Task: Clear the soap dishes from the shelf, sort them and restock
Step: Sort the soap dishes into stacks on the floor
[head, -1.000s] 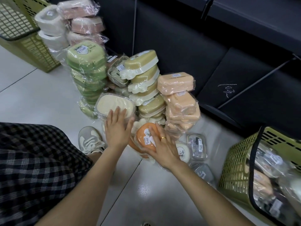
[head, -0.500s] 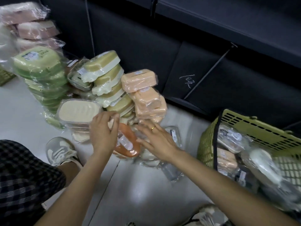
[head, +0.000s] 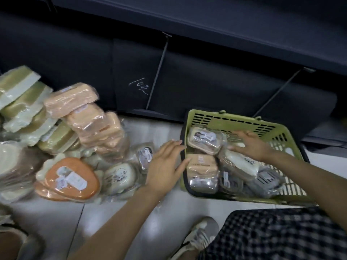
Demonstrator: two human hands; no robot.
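**Head view: both hands flat at green basket, nothing gripped**

Head view is blurred by motion; label text cannot be read.

Left hand point(head: 165, 166) is held flat, fingers straight and together, tips at the near-left rim of the olive-green slotted plastic basket point(head: 228, 117). Nothing is gripped by it.

Right hand point(head: 249, 145) is spread inside the basket, fingers straight, laid over a white shrink-wrapped soap dish point(head: 242, 162). No curl round the dish is seen.

Basket is set on the pale tiled floor point(head: 112, 212), against the dark shelf base point(head: 206, 81). Wrapped dishes are piled in it:
- beige clear-lidded dish point(head: 205, 140), topmost, long axis running left-right, white sticker on the lid
- peach rectangular dish point(head: 202, 164) just below it, long axis also left-right
- grey wrapped dishes point(head: 204, 184) along the near side

Left of the basket, on the floor:
- leaning stack of peach wrapped dishes point(head: 90, 117), long axes roughly left-right, tilted
- stack of olive-and-cream dishes point(head: 24, 102) further left
- orange rounded dish point(head: 72, 179) lying flat, white stickers on top
- small cream dish point(head: 120, 175) just beside it

White chalk-like scrawl point(head: 139, 87) is seen on the shelf base; it looks like "102", not certain.
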